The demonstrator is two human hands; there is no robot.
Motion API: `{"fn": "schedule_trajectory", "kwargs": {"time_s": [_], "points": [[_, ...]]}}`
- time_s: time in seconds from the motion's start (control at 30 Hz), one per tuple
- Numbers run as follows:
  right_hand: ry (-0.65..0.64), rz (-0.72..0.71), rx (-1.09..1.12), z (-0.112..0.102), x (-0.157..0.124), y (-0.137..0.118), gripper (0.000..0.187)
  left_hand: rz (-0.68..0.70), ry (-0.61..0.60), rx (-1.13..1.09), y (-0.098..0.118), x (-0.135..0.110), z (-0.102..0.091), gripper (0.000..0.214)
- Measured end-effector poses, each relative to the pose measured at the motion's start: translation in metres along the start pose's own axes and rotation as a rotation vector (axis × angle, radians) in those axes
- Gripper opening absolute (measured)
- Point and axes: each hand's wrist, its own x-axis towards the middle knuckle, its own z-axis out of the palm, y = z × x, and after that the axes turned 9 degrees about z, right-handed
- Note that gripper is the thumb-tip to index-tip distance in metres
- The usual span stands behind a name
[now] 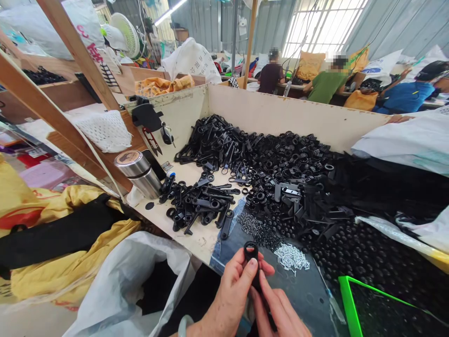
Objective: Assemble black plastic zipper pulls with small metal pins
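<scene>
Far left of the pin pile (292, 257): white woven sack (129, 267), crumpled plastic, mouth open, something black inside. Next, still left and farther back, brushed-steel flask (138, 177), cylindrical, lid on top. Between flask and pins, a near heap of lever parts (203, 203), smooth black, long bodies with ring ends; could be finished pieces, can't confirm. Behind that, a bigger lever heap (217, 140). Just left of the pins and nearer the wearer: left hand (229, 290) grips the one black part (251, 252) in work, ring end up, thumb pressed on its front; right hand (278, 311) pinches the lower end. Part's completeness: can't tell, fingers cover most of it. Beside the pins on the left, fine dark grains (257, 229), small hardware by the look. Behind the pins, ribbed black rings (286, 152) and flat black bars (298, 203). Pins themselves: short, silvery, loose. Right of them, a wide spread of glossy rounded caps (365, 257). Judging by the loose stock, plenty is left.
</scene>
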Motion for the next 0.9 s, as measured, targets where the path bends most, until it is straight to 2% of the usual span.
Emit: {"fn": "schedule_trajectory", "kwargs": {"time_s": [0.17,0.3,0.4,0.47,0.5,0.57,0.6,0.63,0.7,0.8,0.9], "points": [[-0.036,0.159,0.153,0.001,0.006,-0.005,0.027,-0.025,0.037,-0.002,0.006,-0.002,-0.002,0.034],[-0.272,0.389,0.301,0.004,0.018,-0.008,0.029,-0.03,0.083,-0.008,0.003,-0.003,-0.002,0.036],[-0.448,0.487,0.56,0.006,0.025,-0.01,0.029,-0.057,0.034,0.034,0.009,-0.002,-0.01,0.038],[-0.469,0.419,0.63,0.003,0.031,-0.009,0.026,-0.013,-0.053,0.16,0.02,0.002,-0.023,0.034],[-0.446,0.329,0.583,0.0,0.035,-0.006,0.022,0.059,-0.116,0.257,0.027,0.005,-0.032,0.031],[-0.384,0.058,0.366,-0.008,0.045,0.001,0.012,0.252,-0.26,0.471,0.04,0.016,-0.051,0.032],[-0.37,-0.085,0.233,-0.013,0.05,0.006,0.01,0.345,-0.382,0.637,0.044,0.022,-0.06,0.026],[-0.372,-0.21,0.107,-0.016,0.055,0.01,0.014,0.454,-0.51,0.819,0.046,0.028,-0.067,0.021],[-0.407,-0.369,-0.088,-0.019,0.063,0.018,0.021,0.661,-0.687,1.118,0.042,0.038,-0.077,0.025],[-0.464,-0.408,-0.247,-0.017,0.068,0.025,0.021,0.835,-0.797,1.399,0.023,0.044,-0.082,0.032],[-0.46,-0.387,-0.249,-0.019,0.067,0.032,0.02,0.929,-0.739,1.51,0.005,0.041,-0.082,0.027]]}}
